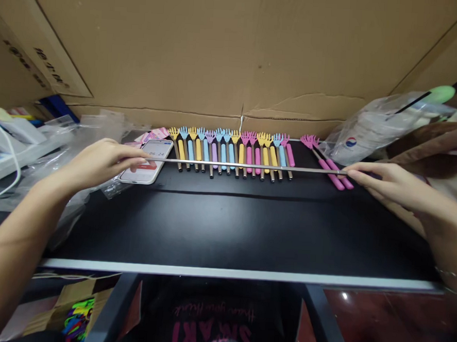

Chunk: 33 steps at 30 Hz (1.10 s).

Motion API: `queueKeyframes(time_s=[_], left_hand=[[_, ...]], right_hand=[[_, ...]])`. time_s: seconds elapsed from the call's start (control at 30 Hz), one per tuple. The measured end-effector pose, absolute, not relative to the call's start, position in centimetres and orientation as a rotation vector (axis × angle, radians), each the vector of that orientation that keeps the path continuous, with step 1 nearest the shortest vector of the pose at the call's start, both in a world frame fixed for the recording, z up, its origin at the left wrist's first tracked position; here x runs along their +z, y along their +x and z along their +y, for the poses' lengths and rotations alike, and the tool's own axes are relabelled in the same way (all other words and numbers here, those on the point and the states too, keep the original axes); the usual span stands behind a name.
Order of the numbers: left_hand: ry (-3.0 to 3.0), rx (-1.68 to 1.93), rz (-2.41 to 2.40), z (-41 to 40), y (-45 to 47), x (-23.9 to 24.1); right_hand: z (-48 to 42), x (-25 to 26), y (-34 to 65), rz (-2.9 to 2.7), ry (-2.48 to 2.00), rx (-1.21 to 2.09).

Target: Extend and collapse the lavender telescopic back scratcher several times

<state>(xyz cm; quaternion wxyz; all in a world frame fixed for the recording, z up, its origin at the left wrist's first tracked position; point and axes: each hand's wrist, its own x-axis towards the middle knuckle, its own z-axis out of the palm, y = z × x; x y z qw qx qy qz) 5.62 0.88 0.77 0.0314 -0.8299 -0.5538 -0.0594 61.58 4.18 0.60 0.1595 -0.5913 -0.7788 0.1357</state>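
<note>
A long thin metal rod (221, 164) spans the view, held level above the black table. One end is pinched in the fingers of my left hand (107, 161), over the phone (151, 161). My right hand (390, 183) grips the other end, just right of two pink back scratchers (331, 167) that lie together. Both tips of the rod are hidden by my fingers. Behind it lies a row of back scratchers (231, 153) with yellow, blue, purple and pink claw heads toward the cardboard, their metal ends toward me.
Tall cardboard (235, 53) walls the back. Crumpled clear plastic bags (87, 131) lie at left beside a white device with a cable (13, 142). A bagged cup (364, 133) stands back right. Below the table's pale front edge (237, 275) is a box of colourful items (78, 316).
</note>
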Motion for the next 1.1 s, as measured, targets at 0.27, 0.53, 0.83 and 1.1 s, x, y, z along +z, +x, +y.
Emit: queueKeyframes(time_s=[0.27, 0.53, 0.83, 1.1], left_hand=[[-2.765, -0.177, -1.481, -0.3, 15.5, -0.8], [-2.487, -0.379, -1.347, -1.6, 18.2, -0.6], [-2.438, -0.51, -0.985, -1.0, 20.6, -1.4], [-2.305, -0.459, -0.934, 1.3, 16.5, -0.2]], right_hand=[[0.4, -0.4, 48.3, -2.541, -1.421, 0.209], [-0.5, -0.1, 46.9, -2.427, -1.208, -0.171], [-0.9, -1.7, 44.9, -2.476, -1.017, -0.341], [1.7, -0.8, 50.1, -2.497, -1.121, -0.602]])
